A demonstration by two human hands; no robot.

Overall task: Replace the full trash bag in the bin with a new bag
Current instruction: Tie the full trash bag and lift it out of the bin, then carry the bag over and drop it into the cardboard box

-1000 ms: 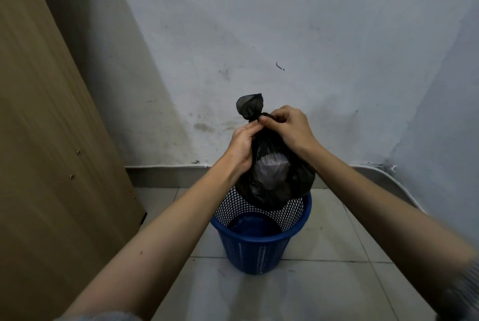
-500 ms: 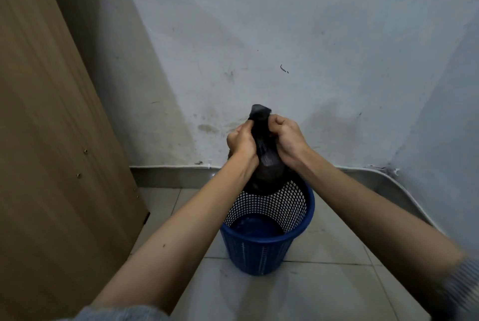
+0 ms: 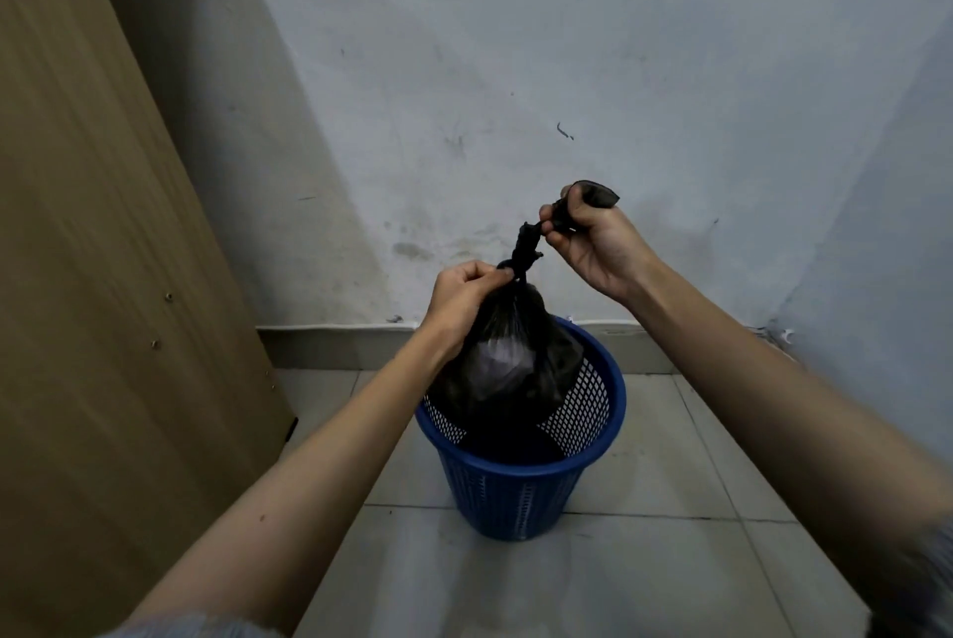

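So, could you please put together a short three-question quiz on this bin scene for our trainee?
1. True or false: the black trash bag lies flat on the tiled floor.
2. Which hand pinches the bag's neck just above its bulge?
A. left hand
B. right hand
3. Fill in: the bin is coloured ____.

Key: 1 false, it hangs over the bin; 2 A; 3 blue.
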